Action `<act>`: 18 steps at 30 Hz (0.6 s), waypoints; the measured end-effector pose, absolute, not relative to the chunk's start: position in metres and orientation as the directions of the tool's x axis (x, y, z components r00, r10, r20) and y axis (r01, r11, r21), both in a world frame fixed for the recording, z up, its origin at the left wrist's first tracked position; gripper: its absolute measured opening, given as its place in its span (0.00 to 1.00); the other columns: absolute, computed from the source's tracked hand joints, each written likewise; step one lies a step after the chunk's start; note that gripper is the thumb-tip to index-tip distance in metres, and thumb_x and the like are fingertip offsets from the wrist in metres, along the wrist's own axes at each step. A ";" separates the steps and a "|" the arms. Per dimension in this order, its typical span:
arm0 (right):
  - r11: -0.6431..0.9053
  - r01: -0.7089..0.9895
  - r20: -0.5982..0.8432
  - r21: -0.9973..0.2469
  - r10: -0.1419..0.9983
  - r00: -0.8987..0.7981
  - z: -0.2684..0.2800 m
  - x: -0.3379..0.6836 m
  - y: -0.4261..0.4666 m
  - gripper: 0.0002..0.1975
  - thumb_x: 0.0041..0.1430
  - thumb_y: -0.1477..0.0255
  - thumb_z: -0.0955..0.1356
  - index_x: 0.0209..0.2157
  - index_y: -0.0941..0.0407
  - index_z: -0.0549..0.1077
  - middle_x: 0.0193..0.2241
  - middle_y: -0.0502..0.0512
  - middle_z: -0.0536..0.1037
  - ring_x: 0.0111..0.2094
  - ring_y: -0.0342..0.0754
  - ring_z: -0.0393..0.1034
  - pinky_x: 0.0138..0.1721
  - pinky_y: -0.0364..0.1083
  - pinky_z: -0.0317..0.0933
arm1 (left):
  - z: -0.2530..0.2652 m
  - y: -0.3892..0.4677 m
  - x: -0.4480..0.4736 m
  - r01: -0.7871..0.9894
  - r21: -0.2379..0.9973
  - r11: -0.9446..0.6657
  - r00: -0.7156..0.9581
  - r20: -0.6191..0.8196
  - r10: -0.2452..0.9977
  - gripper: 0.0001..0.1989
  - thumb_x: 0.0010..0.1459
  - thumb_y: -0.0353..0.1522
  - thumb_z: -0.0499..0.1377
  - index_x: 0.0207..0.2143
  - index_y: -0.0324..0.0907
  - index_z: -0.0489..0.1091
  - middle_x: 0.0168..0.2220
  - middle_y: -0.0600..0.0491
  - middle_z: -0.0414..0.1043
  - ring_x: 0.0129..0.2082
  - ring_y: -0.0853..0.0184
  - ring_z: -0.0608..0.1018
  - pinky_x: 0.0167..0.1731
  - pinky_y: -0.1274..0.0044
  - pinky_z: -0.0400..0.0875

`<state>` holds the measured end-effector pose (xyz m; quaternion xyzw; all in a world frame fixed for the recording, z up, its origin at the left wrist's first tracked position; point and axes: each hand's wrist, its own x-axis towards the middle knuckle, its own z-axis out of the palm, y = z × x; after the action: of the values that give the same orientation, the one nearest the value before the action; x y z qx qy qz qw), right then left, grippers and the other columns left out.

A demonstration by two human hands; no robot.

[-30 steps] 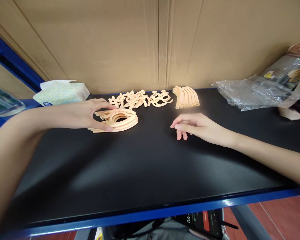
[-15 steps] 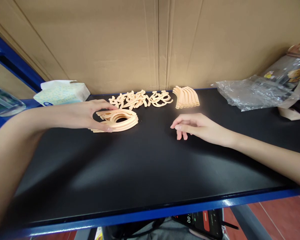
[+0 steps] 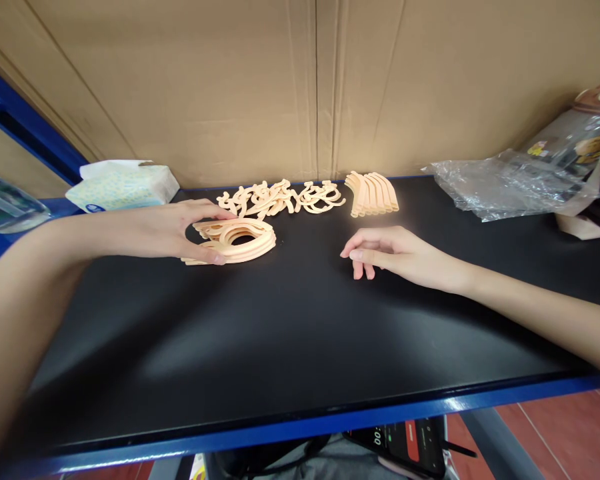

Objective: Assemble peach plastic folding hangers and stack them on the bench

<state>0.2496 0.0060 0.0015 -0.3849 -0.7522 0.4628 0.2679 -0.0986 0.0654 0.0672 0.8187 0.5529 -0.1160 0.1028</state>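
My left hand (image 3: 180, 230) is closed around the left end of a stack of curved beige plastic pieces (image 3: 253, 250), which look like folding clothes hanger arms. Its thumb lies along the front side and the fingers reach over the back; the palm side of the stack is partly hidden. To the right, my right hand (image 3: 385, 253) hovers low over the black table with fingers loosely bent and apart, holding nothing. Behind it stands a neat row of similar curved beige pieces (image 3: 373, 195). A loose pile of small beige hooks (image 3: 280, 198) lies between that row and the stack.
A tissue pack (image 3: 125, 187) and a clear bottle (image 3: 10, 203) are at the back left. Crumpled clear plastic bags (image 3: 510, 183) lie at the right, beside a transparent bag with a strap (image 3: 565, 143). Cardboard (image 3: 230, 87) walls the back. A phone (image 3: 415, 447) sits below the blue front edge.
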 end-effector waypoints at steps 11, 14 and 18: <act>0.275 0.344 0.039 -0.898 0.828 -0.560 0.002 0.250 0.006 0.10 0.63 0.65 0.66 0.38 0.58 0.73 0.26 0.50 0.77 0.26 0.41 0.69 0.32 0.44 0.63 | 0.064 0.071 -0.117 0.939 -0.158 -0.305 0.242 -0.326 0.914 0.55 0.41 0.56 0.57 0.67 0.39 0.47 0.66 0.44 0.52 0.62 0.48 0.62 0.59 0.67 0.57; 0.277 0.340 0.041 -0.899 0.826 -0.563 0.002 0.251 0.006 0.10 0.63 0.65 0.66 0.38 0.58 0.73 0.26 0.50 0.77 0.26 0.41 0.69 0.31 0.43 0.63 | 0.063 0.072 -0.117 0.942 -0.152 -0.300 0.234 -0.344 0.909 0.56 0.40 0.55 0.57 0.68 0.39 0.46 0.67 0.44 0.50 0.63 0.48 0.61 0.59 0.68 0.56; 0.278 0.337 0.041 -0.899 0.822 -0.569 0.002 0.251 0.006 0.10 0.63 0.65 0.66 0.38 0.58 0.73 0.26 0.50 0.77 0.26 0.41 0.69 0.31 0.43 0.63 | 0.064 0.070 -0.113 0.945 -0.130 -0.300 0.239 -0.350 0.906 0.55 0.41 0.54 0.55 0.68 0.40 0.45 0.67 0.44 0.51 0.62 0.48 0.63 0.58 0.68 0.58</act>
<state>0.2513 0.0057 0.0016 -0.3835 -0.7553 0.4624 0.2619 -0.1133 0.0703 0.0640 0.7853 0.5891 -0.1824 0.0542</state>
